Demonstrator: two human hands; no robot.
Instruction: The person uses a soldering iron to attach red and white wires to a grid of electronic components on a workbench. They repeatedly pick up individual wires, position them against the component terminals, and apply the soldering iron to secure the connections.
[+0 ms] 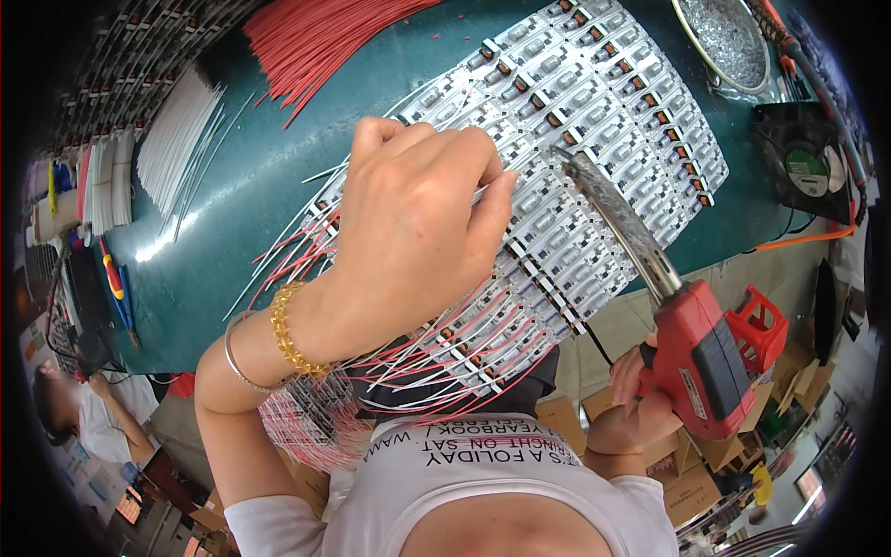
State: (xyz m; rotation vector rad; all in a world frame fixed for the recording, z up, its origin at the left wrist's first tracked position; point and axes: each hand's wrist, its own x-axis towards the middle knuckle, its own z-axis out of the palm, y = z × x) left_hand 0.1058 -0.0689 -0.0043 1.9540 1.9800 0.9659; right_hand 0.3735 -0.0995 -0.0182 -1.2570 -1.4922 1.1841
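Note:
My left hand, with a yellow bead bracelet and a bangle at the wrist, is closed in a pinch over a panel of small circuit boards. Thin white wires stick out from beside its fingers; the part inside the fist is hidden. My right hand grips a red-and-black soldering gun at the panel's right side. The gun's long metal barrel points up and left, its tip over the boards close to my left fingertips. Red and white wires hang from the boards along the near edge.
On the green table lie a bundle of red wires and a fan of white wires. A round dish and a black fan stand at the right. A red stool is beyond the gun; another person sits at lower left.

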